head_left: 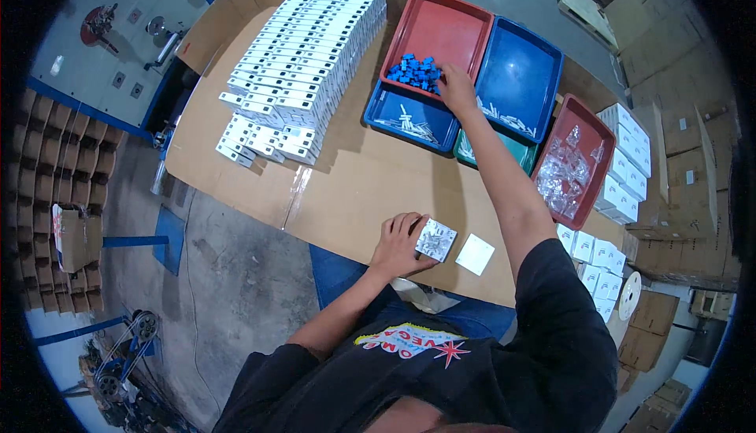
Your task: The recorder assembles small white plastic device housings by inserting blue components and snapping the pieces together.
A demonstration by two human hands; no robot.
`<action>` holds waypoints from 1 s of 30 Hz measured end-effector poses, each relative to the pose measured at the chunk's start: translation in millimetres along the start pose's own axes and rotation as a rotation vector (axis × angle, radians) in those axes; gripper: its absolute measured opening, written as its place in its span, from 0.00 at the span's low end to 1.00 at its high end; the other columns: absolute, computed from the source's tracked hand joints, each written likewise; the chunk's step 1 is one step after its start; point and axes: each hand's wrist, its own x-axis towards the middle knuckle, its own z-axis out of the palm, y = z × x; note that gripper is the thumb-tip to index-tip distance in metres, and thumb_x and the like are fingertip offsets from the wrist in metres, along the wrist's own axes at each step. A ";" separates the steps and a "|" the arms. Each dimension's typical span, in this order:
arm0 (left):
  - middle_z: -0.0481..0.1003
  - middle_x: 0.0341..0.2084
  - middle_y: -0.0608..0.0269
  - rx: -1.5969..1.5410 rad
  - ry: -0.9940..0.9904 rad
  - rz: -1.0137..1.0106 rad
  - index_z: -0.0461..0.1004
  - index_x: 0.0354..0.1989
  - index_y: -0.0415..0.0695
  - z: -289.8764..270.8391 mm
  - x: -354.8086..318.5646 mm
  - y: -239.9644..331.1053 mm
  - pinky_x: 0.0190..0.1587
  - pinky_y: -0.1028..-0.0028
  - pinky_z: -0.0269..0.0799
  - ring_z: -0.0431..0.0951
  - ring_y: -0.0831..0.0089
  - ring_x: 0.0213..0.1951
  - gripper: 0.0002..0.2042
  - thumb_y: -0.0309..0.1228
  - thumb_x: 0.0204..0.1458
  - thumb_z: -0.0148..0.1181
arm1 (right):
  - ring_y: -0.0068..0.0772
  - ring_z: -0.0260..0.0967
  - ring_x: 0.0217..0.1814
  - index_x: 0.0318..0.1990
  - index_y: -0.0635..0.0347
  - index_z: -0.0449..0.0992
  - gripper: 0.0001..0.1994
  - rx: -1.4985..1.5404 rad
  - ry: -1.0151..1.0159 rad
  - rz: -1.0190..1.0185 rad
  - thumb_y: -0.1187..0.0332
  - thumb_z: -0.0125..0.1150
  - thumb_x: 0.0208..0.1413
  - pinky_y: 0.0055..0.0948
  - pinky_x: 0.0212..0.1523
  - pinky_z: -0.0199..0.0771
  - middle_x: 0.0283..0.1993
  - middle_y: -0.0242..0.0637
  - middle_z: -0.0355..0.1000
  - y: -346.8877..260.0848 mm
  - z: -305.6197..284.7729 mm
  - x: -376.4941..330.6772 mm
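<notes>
Near the front edge of the cardboard-covered table, my left hand [400,246] is closed around a small white box [435,240]. The box's upper side shows a greyish, shiny filling, too small to make out. Just right of it lies a flat white square [476,254], apart from the box. My right hand [457,88] reaches far forward, its fingers curled down at the right edge of a pile of small blue plastic pieces [414,72]. These lie in the near end of a red tray [449,20]. The fingertips are partly hidden, so what they pinch does not show.
Stacked white boxes [303,47] fill the table's far left. Small white parts lie in a blue tray [382,118], a large blue tray [520,59] and a green tray [504,153]. Another red tray [594,173] holds clear plastic bags; more white boxes [626,161] stand right.
</notes>
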 end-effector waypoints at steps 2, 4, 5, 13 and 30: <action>0.64 0.61 0.56 0.005 -0.001 0.002 0.63 0.70 0.43 1.4 -1.3 -0.1 0.67 0.55 0.53 0.60 0.59 0.66 0.49 0.62 0.43 0.68 | 0.55 0.73 0.55 0.53 0.58 0.75 0.20 0.083 0.102 0.035 0.71 0.68 0.51 0.47 0.54 0.74 0.49 0.48 0.74 -1.8 -12.4 -4.1; 0.64 0.61 0.56 0.007 -0.001 0.012 0.62 0.70 0.43 5.1 -0.4 -1.2 0.67 0.55 0.53 0.60 0.59 0.66 0.49 0.62 0.43 0.68 | 0.51 0.74 0.53 0.53 0.57 0.76 0.18 0.175 0.113 0.074 0.70 0.67 0.54 0.45 0.52 0.75 0.48 0.45 0.76 -11.3 -35.5 -17.4; 0.64 0.61 0.55 0.006 0.003 0.004 0.63 0.70 0.44 7.5 -1.0 -3.9 0.67 0.54 0.53 0.60 0.57 0.66 0.49 0.61 0.41 0.70 | 0.48 0.76 0.51 0.54 0.57 0.76 0.17 0.276 0.121 0.106 0.69 0.67 0.57 0.43 0.51 0.76 0.48 0.42 0.77 -19.3 -46.1 -26.1; 0.64 0.60 0.55 0.029 0.026 0.012 0.63 0.69 0.43 10.0 2.4 -3.7 0.66 0.54 0.54 0.61 0.57 0.64 0.49 0.62 0.42 0.69 | 0.30 0.74 0.48 0.64 0.52 0.70 0.19 1.890 0.183 0.702 0.60 0.58 0.70 0.37 0.50 0.75 0.55 0.38 0.77 -89.2 -148.1 -129.2; 0.66 0.60 0.55 0.041 -0.032 -0.069 0.65 0.69 0.45 17.5 -10.5 0.6 0.67 0.54 0.54 0.62 0.56 0.64 0.48 0.60 0.40 0.71 | 0.23 0.72 0.46 0.68 0.61 0.68 0.23 1.758 0.077 0.749 0.68 0.59 0.67 0.30 0.48 0.75 0.56 0.37 0.75 -142.6 -169.6 -228.1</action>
